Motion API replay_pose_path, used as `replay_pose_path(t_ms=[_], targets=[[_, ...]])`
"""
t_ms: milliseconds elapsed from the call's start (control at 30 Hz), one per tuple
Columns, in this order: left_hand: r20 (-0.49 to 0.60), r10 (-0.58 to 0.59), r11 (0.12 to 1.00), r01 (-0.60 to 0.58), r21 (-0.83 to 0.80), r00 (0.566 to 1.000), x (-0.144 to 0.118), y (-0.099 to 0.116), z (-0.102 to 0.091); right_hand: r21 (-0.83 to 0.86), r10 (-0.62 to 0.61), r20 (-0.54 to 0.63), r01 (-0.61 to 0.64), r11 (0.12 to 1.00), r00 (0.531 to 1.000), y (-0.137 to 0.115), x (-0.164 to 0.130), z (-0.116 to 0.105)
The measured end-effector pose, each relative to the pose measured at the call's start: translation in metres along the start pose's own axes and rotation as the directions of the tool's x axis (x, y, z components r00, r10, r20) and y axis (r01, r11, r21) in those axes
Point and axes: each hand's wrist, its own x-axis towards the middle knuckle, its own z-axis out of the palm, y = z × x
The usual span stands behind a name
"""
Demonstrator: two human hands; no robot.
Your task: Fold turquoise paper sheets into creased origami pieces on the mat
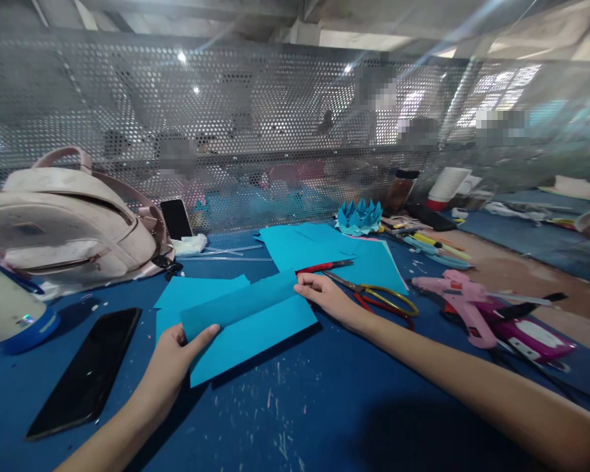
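A sheet of blue paper (260,337) with a lengthwise fold is held just over the table, its upper strip bent up along the crease. My left hand (184,354) pinches its left end, thumb on top near the fold. At the right end, my right hand (324,295) grips the same sheet by its corner, fingers closed. Behind it lie more blue sheets (305,246) and a smaller blue piece (196,288). Just beyond my right hand are a red-handled cutter (324,266) and scissors (378,295) with yellow and red handles.
A dark phone (86,373) lies left, near a pale backpack (73,223). A folded blue paper flower (358,217) stands at the back before a perforated metal screen (226,131). Right are a pink glue gun (465,305), a purple case (535,334) and pens (437,246).
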Motion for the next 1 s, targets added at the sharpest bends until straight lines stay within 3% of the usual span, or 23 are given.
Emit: replay_pose_path(t_ms=[300, 400, 500, 567, 700, 800, 900, 1000], targets=[[-0.084, 0.101, 0.992, -0.094, 0.087, 0.991, 0.009, -0.007, -0.010, 0.161, 0.052, 0.016, -0.054, 0.985, 0.999, -0.002, -0.002, 0.002], [-0.090, 0.100, 0.989, -0.089, 0.121, 0.991, 0.007, -0.004, -0.008, 0.278, 0.042, 0.105, -0.070, 0.958, 0.994, -0.013, -0.007, 0.004], [0.034, 0.061, 0.993, -0.064, 0.095, 0.998, 0.001, 0.001, -0.002, 0.438, 0.002, 0.244, -0.112, 0.892, 0.970, -0.020, -0.012, 0.011], [0.135, 0.014, 0.999, -0.020, 0.046, 0.991, -0.002, 0.002, 0.002, 0.466, -0.022, 0.270, -0.111, 0.878, 0.963, -0.018, -0.013, 0.018], [0.209, -0.017, 1.000, 0.015, 0.010, 0.978, -0.007, -0.002, 0.008, 0.332, -0.095, 0.299, -0.010, 0.943, 0.949, -0.013, -0.015, 0.028], [0.330, -0.032, 0.999, 0.027, 0.018, 0.944, -0.009, -0.004, 0.009, 0.154, -0.175, 0.415, 0.121, 0.981, 0.893, -0.024, -0.021, 0.029], [0.471, -0.041, 0.999, 0.022, 0.045, 0.881, -0.012, 0.000, 0.009, 0.073, -0.249, 0.484, 0.245, 0.967, 0.839, -0.039, -0.026, 0.027], [0.519, -0.070, 0.996, 0.037, 0.075, 0.852, -0.014, 0.005, 0.008, -0.017, -0.297, 0.538, 0.363, 0.932, 0.789, -0.045, -0.025, 0.024]])
